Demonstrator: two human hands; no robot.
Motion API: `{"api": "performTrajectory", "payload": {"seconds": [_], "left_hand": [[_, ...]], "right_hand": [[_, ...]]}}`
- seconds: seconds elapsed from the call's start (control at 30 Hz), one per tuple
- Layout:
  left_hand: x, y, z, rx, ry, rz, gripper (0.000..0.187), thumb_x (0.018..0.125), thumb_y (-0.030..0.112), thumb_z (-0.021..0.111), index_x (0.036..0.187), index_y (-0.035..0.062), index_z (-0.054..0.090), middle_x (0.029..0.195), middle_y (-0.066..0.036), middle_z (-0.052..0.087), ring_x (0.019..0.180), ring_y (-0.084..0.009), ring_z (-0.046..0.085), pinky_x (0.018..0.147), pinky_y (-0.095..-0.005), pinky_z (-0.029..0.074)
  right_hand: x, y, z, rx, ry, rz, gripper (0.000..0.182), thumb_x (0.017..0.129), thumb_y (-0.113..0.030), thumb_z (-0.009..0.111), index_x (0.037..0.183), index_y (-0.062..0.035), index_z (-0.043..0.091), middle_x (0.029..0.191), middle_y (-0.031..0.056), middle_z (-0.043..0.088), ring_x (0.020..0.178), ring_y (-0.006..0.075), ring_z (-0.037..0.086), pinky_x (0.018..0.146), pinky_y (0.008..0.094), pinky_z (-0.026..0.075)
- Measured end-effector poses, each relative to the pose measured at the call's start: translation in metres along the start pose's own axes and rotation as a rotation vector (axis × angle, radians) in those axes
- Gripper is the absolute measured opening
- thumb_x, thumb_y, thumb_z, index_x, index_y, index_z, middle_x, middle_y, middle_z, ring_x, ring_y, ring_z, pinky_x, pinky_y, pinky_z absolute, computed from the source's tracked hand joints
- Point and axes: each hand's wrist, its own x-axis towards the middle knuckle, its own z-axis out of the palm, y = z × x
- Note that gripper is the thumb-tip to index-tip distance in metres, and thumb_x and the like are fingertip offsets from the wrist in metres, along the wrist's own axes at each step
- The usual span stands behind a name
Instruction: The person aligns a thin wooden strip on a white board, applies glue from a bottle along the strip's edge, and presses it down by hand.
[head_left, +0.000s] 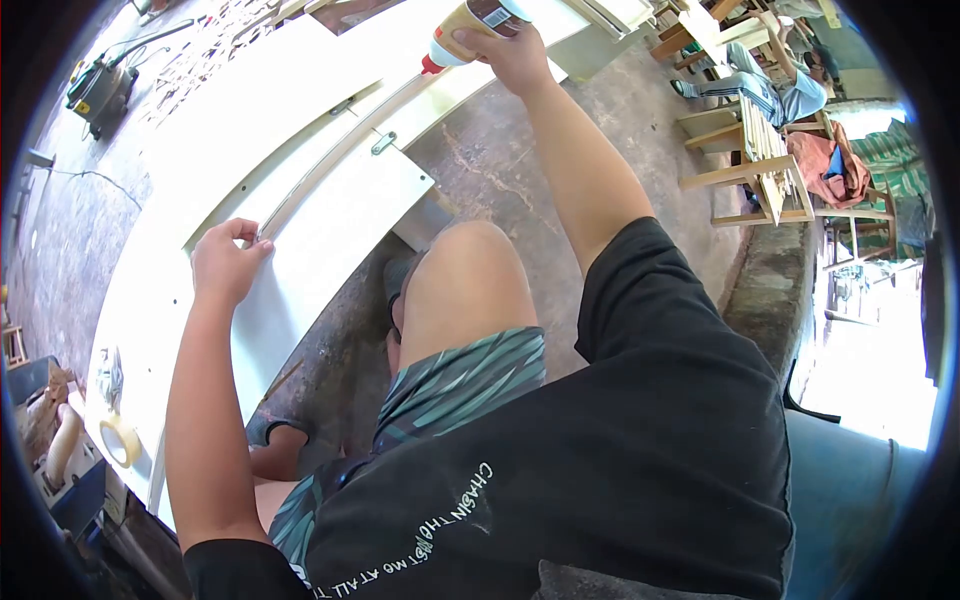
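Currently right hand (515, 55) squeezes the glue bottle (465, 28) at top centre, nozzle on the thin curved strip (330, 165) crossing the white panel (330, 230), left hand (228, 262) pinching its near end mid-left; probably best kept pinned, bead steady.

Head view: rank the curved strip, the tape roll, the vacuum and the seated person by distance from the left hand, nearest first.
1. Curved strip: pinched at its end by the left hand.
2. Tape roll: below, at the panel's near end.
3. Vacuum: far upper left, on the floor.
4. Seated person: far upper right.
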Motion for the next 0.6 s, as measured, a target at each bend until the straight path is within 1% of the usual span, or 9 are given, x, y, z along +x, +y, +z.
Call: {"api": "performTrajectory", "payload": {"seconds": [0.07, 0.13, 0.33, 0.47, 0.57, 0.6], "left_hand": [[0.001, -0.003, 0.002, 0.011, 0.014, 0.014, 0.026, 0.083, 0.022, 0.086, 0.106, 0.0108, 0.082, 0.099, -0.006, 0.08, 0.094, -0.0269, 0.073, 0.092, -0.0417, 0.055], [0.001, -0.003, 0.001, 0.002, 0.007, 0.013, 0.026, 0.083, 0.021, 0.086, 0.106, 0.0102, 0.082, 0.099, -0.006, 0.08, 0.093, -0.0267, 0.073, 0.092, -0.0416, 0.055], [0.0, -0.002, 0.001, -0.023, 0.014, 0.001, 0.027, 0.083, 0.02, 0.087, 0.107, 0.0083, 0.081, 0.099, -0.006, 0.08, 0.093, -0.0263, 0.073, 0.091, -0.0408, 0.055], [0.001, -0.005, 0.002, -0.048, 0.013, 0.007, 0.029, 0.082, 0.021, 0.087, 0.107, 0.0079, 0.081, 0.1, -0.007, 0.08, 0.093, -0.0265, 0.074, 0.091, -0.0406, 0.055], [0.001, -0.002, 0.001, -0.04, 0.002, -0.003, 0.035, 0.082, 0.018, 0.087, 0.112, 0.0028, 0.079, 0.101, -0.008, 0.079, 0.092, -0.0237, 0.073, 0.087, -0.0375, 0.055], [0.001, -0.003, 0.001, -0.037, 0.008, -0.004, 0.034, 0.081, 0.019, 0.087, 0.111, 0.0047, 0.08, 0.1, -0.007, 0.079, 0.092, -0.0246, 0.073, 0.088, -0.0384, 0.055]], "right_hand": [[0.008, 0.004, -0.009, -0.001, 0.019, 0.01, 0.045, 0.082, -0.021, 0.092, 0.115, 0.004, 0.076, 0.108, 0.0093, 0.078, 0.094, 0.0169, 0.074, 0.083, 0.0329, 0.06], [0.015, 0.012, -0.016, 0.025, 0.034, 0.003, 0.044, 0.082, -0.021, 0.093, 0.114, 0.004, 0.076, 0.107, 0.0091, 0.078, 0.091, 0.0168, 0.073, 0.08, 0.033, 0.06], [0.026, 0.013, -0.026, -0.019, 0.068, 0.007, 0.045, 0.081, -0.022, 0.093, 0.113, 0.0042, 0.076, 0.106, 0.0096, 0.078, 0.091, 0.017, 0.073, 0.079, 0.0333, 0.061], [0.031, 0.013, -0.031, -0.1, 0.076, 0.016, 0.047, 0.08, -0.023, 0.094, 0.114, 0.0034, 0.076, 0.108, 0.0091, 0.079, 0.095, 0.0179, 0.074, 0.084, 0.0344, 0.061], [0.035, 0.014, -0.033, -0.146, 0.061, -0.032, 0.05, 0.079, -0.025, 0.095, 0.116, 0.0018, 0.076, 0.111, 0.0088, 0.079, 0.101, 0.0183, 0.074, 0.089, 0.035, 0.06], [0.034, 0.009, -0.032, -0.154, 0.053, -0.052, 0.051, 0.078, -0.026, 0.096, 0.117, 0.0005, 0.076, 0.112, 0.0084, 0.079, 0.102, 0.0184, 0.074, 0.091, 0.0352, 0.06]]}}
